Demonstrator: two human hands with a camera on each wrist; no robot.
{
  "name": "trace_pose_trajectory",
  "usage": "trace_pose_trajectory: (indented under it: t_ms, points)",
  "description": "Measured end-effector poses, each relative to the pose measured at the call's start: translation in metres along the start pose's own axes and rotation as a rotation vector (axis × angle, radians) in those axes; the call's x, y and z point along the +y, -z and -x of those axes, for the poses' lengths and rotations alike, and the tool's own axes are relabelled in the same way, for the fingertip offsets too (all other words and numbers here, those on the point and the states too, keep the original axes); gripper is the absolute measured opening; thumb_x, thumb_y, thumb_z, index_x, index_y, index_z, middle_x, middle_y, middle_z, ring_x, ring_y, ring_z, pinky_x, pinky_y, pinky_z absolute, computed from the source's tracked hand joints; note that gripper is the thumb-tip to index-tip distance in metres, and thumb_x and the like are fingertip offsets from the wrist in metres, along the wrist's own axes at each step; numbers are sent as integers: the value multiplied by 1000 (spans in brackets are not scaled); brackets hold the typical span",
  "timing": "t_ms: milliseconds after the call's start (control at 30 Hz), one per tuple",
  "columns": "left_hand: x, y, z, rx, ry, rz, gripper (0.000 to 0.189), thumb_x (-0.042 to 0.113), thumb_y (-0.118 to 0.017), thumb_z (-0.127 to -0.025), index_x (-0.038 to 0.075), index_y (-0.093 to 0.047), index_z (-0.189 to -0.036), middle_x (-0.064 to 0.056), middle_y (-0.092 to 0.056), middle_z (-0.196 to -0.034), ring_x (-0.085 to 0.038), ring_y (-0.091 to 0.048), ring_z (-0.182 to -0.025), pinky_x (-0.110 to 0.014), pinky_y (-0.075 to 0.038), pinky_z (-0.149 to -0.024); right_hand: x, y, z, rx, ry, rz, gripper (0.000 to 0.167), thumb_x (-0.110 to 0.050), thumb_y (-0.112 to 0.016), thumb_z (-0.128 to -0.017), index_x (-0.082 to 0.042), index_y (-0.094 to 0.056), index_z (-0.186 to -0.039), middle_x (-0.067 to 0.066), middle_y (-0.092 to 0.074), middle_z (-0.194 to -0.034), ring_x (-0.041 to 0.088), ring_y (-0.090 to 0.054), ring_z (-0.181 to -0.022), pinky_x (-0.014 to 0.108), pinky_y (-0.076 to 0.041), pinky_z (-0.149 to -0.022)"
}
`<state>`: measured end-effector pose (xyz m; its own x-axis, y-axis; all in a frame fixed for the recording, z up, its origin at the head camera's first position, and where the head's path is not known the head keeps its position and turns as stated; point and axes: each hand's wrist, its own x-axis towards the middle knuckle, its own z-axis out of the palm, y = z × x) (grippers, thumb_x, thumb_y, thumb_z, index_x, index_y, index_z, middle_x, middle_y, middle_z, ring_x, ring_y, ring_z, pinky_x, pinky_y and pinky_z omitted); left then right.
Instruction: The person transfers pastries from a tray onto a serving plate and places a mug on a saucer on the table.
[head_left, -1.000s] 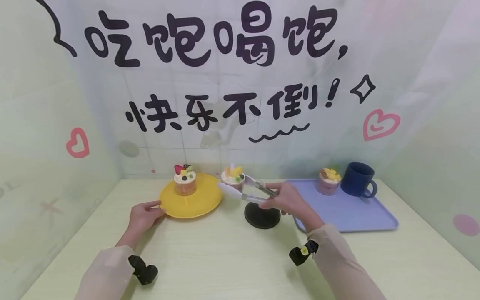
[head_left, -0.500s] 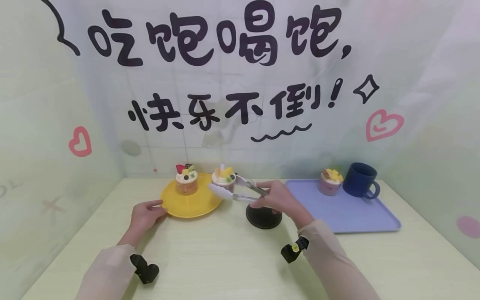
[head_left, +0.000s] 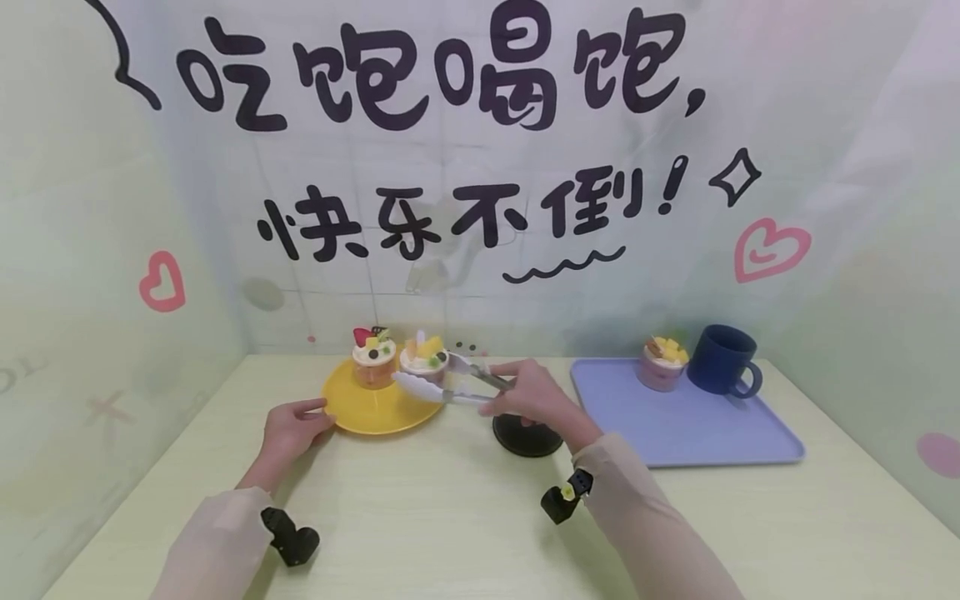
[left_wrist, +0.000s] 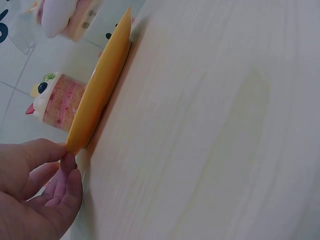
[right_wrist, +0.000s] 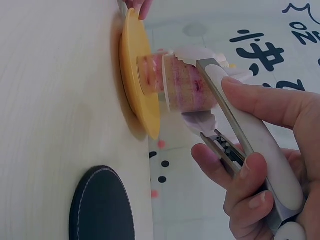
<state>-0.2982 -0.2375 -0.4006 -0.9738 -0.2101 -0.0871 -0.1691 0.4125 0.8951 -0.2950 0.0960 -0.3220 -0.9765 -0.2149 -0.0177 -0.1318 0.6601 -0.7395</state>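
My left hand (head_left: 294,429) pinches the near left rim of a yellow plate (head_left: 375,417) between thumb and fingers. On that plate stands a dessert cup (head_left: 373,367) topped with cream, strawberry and a blueberry. My right hand (head_left: 534,392) grips white-and-steel tongs (right_wrist: 245,130). Between the tong tips is a second dessert cup (right_wrist: 187,85), layered pink and topped with cream and fruit. It hangs above the right part of the plate, close beside the first cup. In the left wrist view, the plate's rim (left_wrist: 100,85) lies between thumb and fingertips.
A round black leather-like coaster (head_left: 528,437) lies under and in front of my right hand. To the right, a lavender tray (head_left: 697,433) carries a third dessert cup (head_left: 662,364) and a navy mug (head_left: 722,360). A printed cloth backdrop stands behind the table.
My right hand has moved left with the tongs and the held dessert cup, from beside the plate to over it. My left hand stays at the plate's rim.
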Motion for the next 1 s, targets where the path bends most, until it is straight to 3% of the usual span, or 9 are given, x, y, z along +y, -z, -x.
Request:
trace_pose_trajectory:
  t_ms: [467,667,1000]
  points:
    - [3,0,4,13,-21,1,46,8,-61,-85,-13,-47,-124,-25,-63,-99,-12,-61,-72,-21,-50,-61,-13,-24,-6,-69,53,15,64,-22,-79,-68,-11,-56,-127,3,-62,-71,11,-36,-37,22,-34,-35]
    - [4,0,6,15,-23,-9,46,8,-60,-85,-13,-47,-124,-25,-63,-101,-12,-61,-73,-21,-50,-62,-17,-37,-9,-82,36,-4,65,-23,-80,-67,-13,-57,-127,4,-62,-70,11,-32,-36,22,-32,-34]
    - [2,0,3,25,-23,-11,47,8,-61,-84,-12,-48,-124,-27,-61,-105,-14,-62,-76,-22,-50,-64,-25,-54,-14,-70,2,13,69,-26,-82,-65,-16,-56,-128,3,-61,-81,13,-36,-39,22,-32,-35]
